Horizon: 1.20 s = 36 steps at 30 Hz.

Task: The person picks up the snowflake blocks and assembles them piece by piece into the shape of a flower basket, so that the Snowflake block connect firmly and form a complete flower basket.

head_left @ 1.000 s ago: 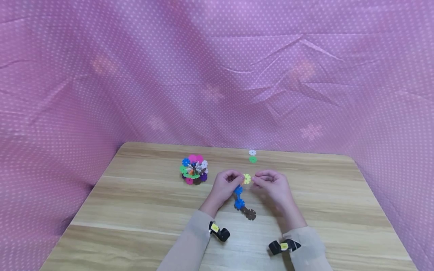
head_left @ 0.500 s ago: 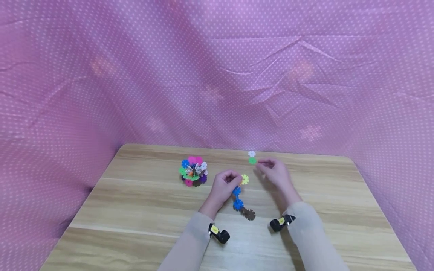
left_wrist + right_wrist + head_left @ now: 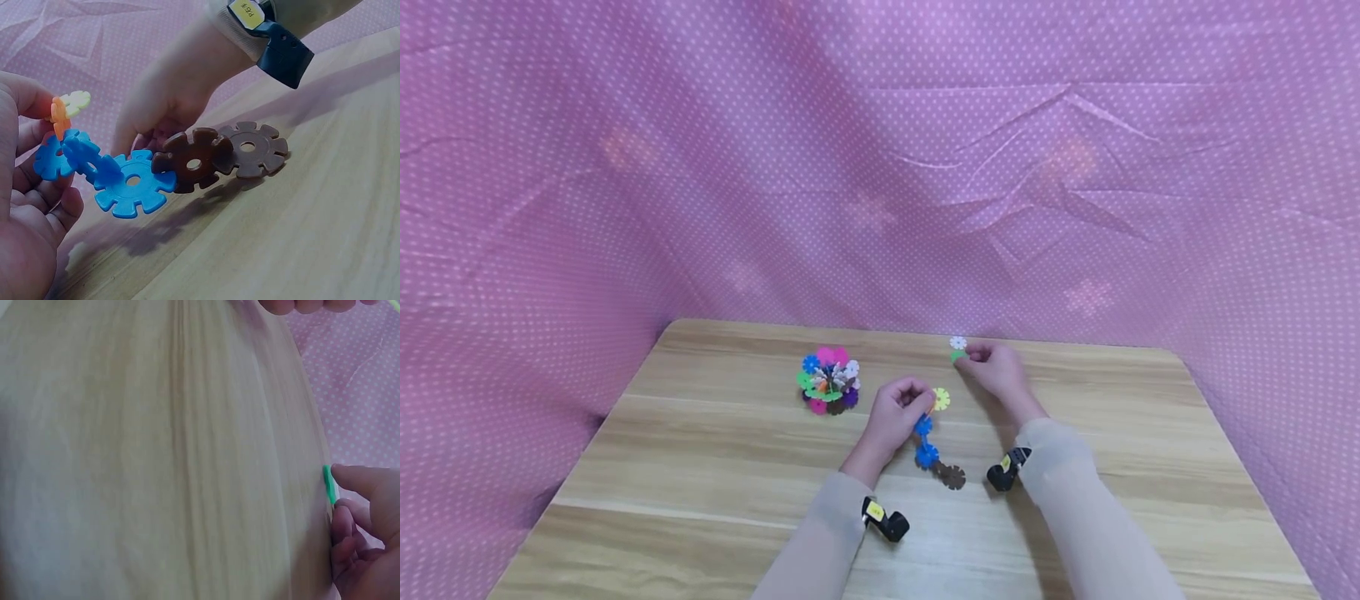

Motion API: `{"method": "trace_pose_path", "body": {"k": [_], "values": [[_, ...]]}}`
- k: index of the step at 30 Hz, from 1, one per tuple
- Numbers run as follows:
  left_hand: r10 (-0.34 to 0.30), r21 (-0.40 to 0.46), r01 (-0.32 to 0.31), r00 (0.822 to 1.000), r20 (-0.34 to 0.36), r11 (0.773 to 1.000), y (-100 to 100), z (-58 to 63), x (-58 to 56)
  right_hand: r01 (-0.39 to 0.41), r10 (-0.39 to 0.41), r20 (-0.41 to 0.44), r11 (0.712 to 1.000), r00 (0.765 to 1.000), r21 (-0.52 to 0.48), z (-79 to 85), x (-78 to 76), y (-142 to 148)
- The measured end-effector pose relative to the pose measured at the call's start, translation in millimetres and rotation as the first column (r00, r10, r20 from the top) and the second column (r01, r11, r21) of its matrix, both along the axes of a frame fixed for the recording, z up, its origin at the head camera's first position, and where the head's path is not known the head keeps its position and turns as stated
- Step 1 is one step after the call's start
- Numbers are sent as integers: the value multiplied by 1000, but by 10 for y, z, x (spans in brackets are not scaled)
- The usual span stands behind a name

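My left hand (image 3: pixel 895 417) pinches the upper end of a chain of notched plastic snowflake discs. A yellow disc (image 3: pixel 941 399) and an orange disc (image 3: pixel 60 117) are at the fingertips. Below them come several blue discs (image 3: pixel 134 182), then two brown discs (image 3: pixel 195 160) at the low end near the table. Toward the back of the table, my right hand (image 3: pixel 997 372) pinches a green snowflake disc (image 3: pixel 329 484) between thumb and finger, partly covering it in the head view. Just behind it lies a white snowflake disc (image 3: pixel 958 342).
A round cluster of joined snowflake discs (image 3: pixel 829 379) in many colours stands to the left on the wooden table (image 3: pixel 715 467). Pink dotted cloth (image 3: pixel 880 167) hangs round the table's back and sides. Each wrist wears a black camera (image 3: pixel 886 519).
My right hand has left the yellow disc, reaching back and to the left to the green disc, where its fingers close. The left hand keeps holding the chain almost in place.
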State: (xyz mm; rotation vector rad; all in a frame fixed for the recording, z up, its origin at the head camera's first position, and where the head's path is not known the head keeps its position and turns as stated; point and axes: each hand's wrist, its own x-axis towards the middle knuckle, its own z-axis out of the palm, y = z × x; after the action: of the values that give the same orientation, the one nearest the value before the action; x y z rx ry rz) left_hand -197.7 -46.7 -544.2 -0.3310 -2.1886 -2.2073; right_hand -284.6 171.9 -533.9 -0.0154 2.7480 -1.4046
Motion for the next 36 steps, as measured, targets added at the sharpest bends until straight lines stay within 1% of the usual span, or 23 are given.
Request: {"method": "trace_pose_path", "body": {"k": [4, 9, 13, 15, 18, 20, 23, 26, 27, 30, 31, 34, 36], "values": [[-2, -9, 2, 1000, -6, 1000, -1, -6, -2, 36, -36, 22, 999, 999, 11, -5, -10, -38], [3, -7, -3, 1000, -2, 1000, -3, -5, 3, 57, -57, 11, 998, 998, 21, -6, -22, -71], [8, -7, -7, 1000, 2, 1000, -6, -11, 3, 48, -47, 6, 998, 999, -30, -7, -1, -51], [8, -8, -8, 1000, 4, 1000, -7, -8, 1, 53, -51, 26, 995, 998, -88, 10, 38, -22], [7, -10, -7, 1000, 3, 1000, -8, -2, 2, 53, -39, 71, 975, 997, -215, 63, 129, 33], [9, -16, -9, 1000, 0, 1000, -10, 2, 5, 36, -16, 77, 963, 997, -266, 107, 205, 68], [17, -28, -17, 1000, 2, 999, -8, -1, 8, -39, 50, 33, 958, 998, -286, 156, 331, 111], [25, -32, -25, 1000, 6, 999, -7, -1, 10, -123, 118, -35, 951, 992, -285, 187, 484, 141], [26, -34, -26, 1000, 7, 999, -8, 0, 11, -136, 127, -50, 945, 991, -298, 188, 532, 146], [29, -30, -29, 1000, 7, 999, -6, 16, 12, -153, 133, -82, 931, 988, -331, 196, 669, 153], [29, -28, -28, 1000, 7, 999, -5, 19, 11, -150, 127, -90, 932, 988, -330, 198, 707, 154], [30, -29, -30, 1000, 9, 999, -4, 25, 11, -119, 99, -73, 923, 992, -367, 202, 803, 143], [29, -35, -29, 1000, 10, 999, -5, 23, 9, -107, 88, -68, 921, 994, -374, 213, 855, 131]]}}
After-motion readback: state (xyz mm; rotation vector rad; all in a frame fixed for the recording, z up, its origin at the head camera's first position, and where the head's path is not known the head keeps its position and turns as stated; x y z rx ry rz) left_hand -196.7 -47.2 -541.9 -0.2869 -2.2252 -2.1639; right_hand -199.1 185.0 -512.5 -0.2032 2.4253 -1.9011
